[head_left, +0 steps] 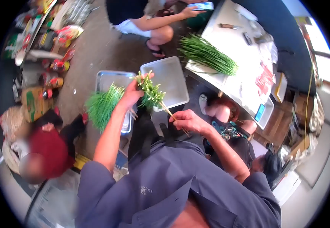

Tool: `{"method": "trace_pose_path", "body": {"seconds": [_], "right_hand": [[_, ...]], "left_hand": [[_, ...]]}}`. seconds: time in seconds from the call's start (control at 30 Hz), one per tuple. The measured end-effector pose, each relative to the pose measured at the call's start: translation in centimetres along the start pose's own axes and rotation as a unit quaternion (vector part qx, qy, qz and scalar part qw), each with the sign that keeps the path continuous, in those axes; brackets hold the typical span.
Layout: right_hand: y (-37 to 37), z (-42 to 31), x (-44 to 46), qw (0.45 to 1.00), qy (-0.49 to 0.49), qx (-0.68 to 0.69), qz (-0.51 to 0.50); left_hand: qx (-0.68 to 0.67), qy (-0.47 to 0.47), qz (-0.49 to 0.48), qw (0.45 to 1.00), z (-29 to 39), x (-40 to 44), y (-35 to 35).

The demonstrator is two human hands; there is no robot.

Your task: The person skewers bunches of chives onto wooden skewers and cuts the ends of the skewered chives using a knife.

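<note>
- Grasping a bunch of greens (149, 92) with the left fingers (134, 93).
- Pinching a stick (169, 111) leading to the bunch with the right fingers (184, 117).
- Showing green leaves (103, 103) in a tray (115, 77) beside the left fingers, a bin (169, 78) beyond.

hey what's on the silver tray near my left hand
Green stalks lie across the silver tray, overhanging its left edge. Anything beneath them, or behind your left forearm, is hidden.
</note>
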State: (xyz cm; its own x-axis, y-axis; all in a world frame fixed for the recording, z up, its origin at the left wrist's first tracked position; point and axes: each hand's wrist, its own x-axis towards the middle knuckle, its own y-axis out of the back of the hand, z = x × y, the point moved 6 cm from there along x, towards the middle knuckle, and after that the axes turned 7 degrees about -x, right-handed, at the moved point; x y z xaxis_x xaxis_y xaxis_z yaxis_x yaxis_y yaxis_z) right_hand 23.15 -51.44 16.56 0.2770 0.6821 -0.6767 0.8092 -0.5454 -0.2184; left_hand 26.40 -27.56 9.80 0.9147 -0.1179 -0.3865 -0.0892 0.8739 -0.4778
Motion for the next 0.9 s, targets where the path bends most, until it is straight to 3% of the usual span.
{"method": "trace_pose_path", "body": {"seconds": [0.1,0.23,0.4,0.47,0.5,0.53,0.6,0.63,0.67,0.73,0.77,0.8,0.9], "right_hand": [[1.5,1.2,-1.6,0.992,0.028,-0.101,0.077],[2.2,2.2,-2.8,0.971,0.076,-0.179,0.142],[4.8,4.3,-3.7,0.941,0.105,-0.129,0.296],[6.3,4.5,-4.1,0.923,0.079,0.021,0.376],[6.9,2.9,-5.0,0.895,0.113,-0.027,0.430],[7.5,3.4,-4.8,0.891,0.074,-0.049,0.445],[8.6,3.4,-5.4,0.883,0.059,-0.031,0.464],[9.0,2.8,-6.0,0.879,0.076,-0.020,0.471],[9.4,3.7,-5.7,0.886,0.117,0.029,0.447],[10.0,3.4,-6.7,0.908,0.089,0.054,0.405],[10.2,2.7,-7.5,0.915,0.099,0.031,0.390],[10.3,2.9,-7.9,0.914,0.100,0.035,0.391],[10.1,2.5,-8.4,0.936,0.122,0.042,0.328]], "left_hand": [[0.084,-0.022,-0.081,0.993,0.9,1.1,-3.8],[0.231,-0.051,-0.074,0.969,-1.4,3.3,-6.4],[0.258,-0.007,-0.075,0.963,-2.7,4.8,-10.5],[0.300,-0.034,-0.088,0.949,-3.8,5.6,-12.4],[0.290,-0.034,-0.082,0.953,-4.8,6.1,-13.0],[0.278,-0.015,-0.083,0.957,-5.1,6.4,-13.8],[0.290,-0.036,-0.125,0.948,-4.7,7.6,-15.0],[0.290,0.008,-0.142,0.946,-3.5,7.5,-16.1],[0.186,0.025,-0.184,0.965,-3.7,8.1,-16.4],[0.056,0.143,-0.254,0.955,-2.7,9.3,-16.0],[-0.110,0.209,-0.213,0.948,-2.0,9.5,-15.4],[-0.138,0.213,-0.204,0.945,-1.9,10.3,-15.1],[-0.051,0.215,-0.238,0.946,-2.8,12.0,-15.5]]}}
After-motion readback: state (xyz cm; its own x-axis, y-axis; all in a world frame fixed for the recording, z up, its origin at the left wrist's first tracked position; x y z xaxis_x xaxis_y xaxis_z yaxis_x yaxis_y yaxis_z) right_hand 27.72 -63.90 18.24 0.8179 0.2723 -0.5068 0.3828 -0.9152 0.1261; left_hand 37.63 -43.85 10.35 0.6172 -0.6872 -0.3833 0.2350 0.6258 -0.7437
